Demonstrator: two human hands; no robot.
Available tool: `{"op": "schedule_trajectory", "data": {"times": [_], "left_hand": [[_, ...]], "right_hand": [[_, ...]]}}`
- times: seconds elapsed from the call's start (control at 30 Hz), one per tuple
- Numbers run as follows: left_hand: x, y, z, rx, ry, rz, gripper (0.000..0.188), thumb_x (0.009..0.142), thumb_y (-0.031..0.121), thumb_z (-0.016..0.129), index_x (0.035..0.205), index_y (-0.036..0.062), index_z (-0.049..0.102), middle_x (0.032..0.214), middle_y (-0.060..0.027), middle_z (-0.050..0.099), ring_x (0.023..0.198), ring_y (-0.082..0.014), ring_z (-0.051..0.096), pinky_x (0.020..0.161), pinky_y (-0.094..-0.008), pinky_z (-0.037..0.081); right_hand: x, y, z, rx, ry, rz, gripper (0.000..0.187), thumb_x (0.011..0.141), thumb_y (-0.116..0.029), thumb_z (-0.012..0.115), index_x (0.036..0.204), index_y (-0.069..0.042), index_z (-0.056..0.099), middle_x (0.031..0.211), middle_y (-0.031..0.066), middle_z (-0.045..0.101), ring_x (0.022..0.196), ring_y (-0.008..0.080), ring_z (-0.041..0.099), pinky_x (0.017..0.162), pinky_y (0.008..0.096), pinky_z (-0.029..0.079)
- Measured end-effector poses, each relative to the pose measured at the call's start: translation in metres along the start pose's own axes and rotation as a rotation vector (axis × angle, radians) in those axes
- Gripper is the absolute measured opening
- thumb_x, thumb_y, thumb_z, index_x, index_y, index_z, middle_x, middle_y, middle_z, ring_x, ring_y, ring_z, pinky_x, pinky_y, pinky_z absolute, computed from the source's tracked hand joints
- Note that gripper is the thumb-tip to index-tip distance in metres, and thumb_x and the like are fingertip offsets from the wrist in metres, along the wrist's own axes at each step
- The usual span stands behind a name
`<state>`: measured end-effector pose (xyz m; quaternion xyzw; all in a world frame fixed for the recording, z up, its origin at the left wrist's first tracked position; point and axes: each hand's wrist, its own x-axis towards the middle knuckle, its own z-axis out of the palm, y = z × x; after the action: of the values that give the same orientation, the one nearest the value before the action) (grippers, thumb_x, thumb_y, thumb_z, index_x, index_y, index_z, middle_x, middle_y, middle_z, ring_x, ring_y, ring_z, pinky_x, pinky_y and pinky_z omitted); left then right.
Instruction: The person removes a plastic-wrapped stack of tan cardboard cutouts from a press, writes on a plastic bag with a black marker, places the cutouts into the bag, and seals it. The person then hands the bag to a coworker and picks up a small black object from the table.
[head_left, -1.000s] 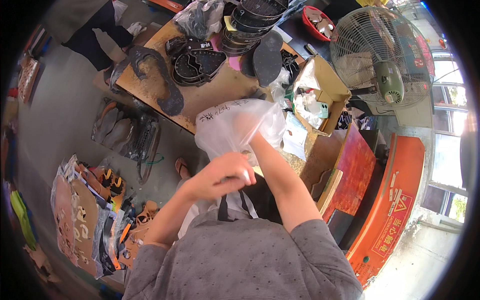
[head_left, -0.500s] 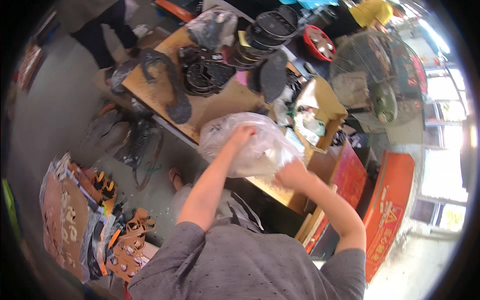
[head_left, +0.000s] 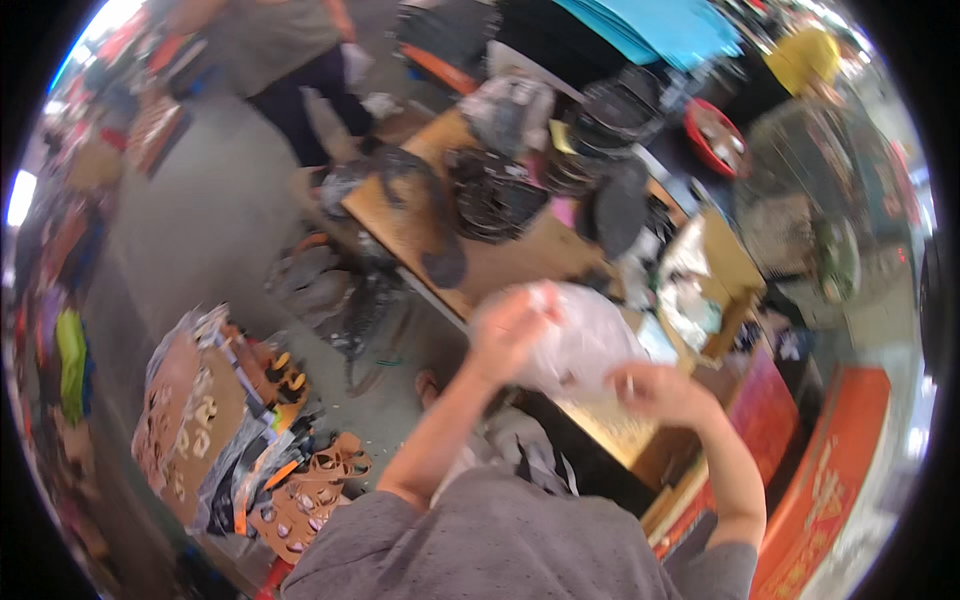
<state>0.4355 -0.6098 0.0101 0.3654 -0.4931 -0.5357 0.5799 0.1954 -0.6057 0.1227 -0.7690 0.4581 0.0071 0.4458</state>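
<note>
A whitish translucent plastic bag, rounded and full, rests at the near edge of the wooden work table. What it contains does not show clearly. My left hand is closed on the bag's upper left part, blurred by motion. At the lower right side of the bag, my right hand has its fingers curled in against the plastic. Beyond the bag lie stacked black shoe soles, and a dark sole stands on edge nearby.
An opened cardboard box with crumpled wrapping stands to the right, near a large fan. A red basin sits farther back. Tan cut-out pieces are piled on the left floor. Another person stands at the far left.
The view has swung left, so everything sits farther right. My left hand has lifted and blurred at the bag's upper left; my right hand's fingers have turned in at its side.
</note>
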Motion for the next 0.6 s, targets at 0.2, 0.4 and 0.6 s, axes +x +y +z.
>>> {"op": "schedule_trajectory", "data": {"times": [0.2, 0.4, 0.6], "left_hand": [[0.007, 0.011, 0.003, -0.358, -0.215, -0.174, 0.046, 0.092, 0.013, 0.052, 0.135, 0.0023, 0.042, 0.097, -0.0019, 0.055, 0.082, -0.0143, 0.054, 0.085, -0.0300, 0.042], [-0.012, -0.015, 0.026, -0.445, -0.380, -0.078, 0.050, 0.095, 0.021, 0.048, 0.141, 0.0048, 0.035, 0.097, -0.0022, 0.053, 0.082, -0.0139, 0.051, 0.079, -0.0303, 0.044], [-0.016, -0.018, 0.024, -0.195, -0.446, -0.416, 0.075, 0.089, 0.012, 0.057, 0.150, 0.0137, 0.013, 0.097, 0.0033, 0.048, 0.082, -0.0058, 0.046, 0.069, -0.0205, 0.042]], "right_hand": [[0.018, 0.062, 0.025, 0.684, 0.485, 0.108, 0.014, 0.083, -0.007, 0.062, 0.095, 0.000, 0.062, 0.091, 0.0037, 0.062, 0.081, 0.0115, 0.058, 0.069, 0.0266, 0.048], [0.173, 0.160, 0.173, 0.238, 0.332, 0.206, 0.021, 0.082, -0.019, 0.063, 0.094, -0.002, 0.065, 0.090, 0.0064, 0.064, 0.080, 0.0189, 0.061, 0.070, 0.0325, 0.049], [0.121, 0.143, 0.153, -0.035, 0.150, 0.076, 0.024, 0.084, -0.021, 0.062, 0.096, -0.001, 0.064, 0.090, 0.0070, 0.065, 0.079, 0.0215, 0.062, 0.072, 0.0341, 0.049]]}}
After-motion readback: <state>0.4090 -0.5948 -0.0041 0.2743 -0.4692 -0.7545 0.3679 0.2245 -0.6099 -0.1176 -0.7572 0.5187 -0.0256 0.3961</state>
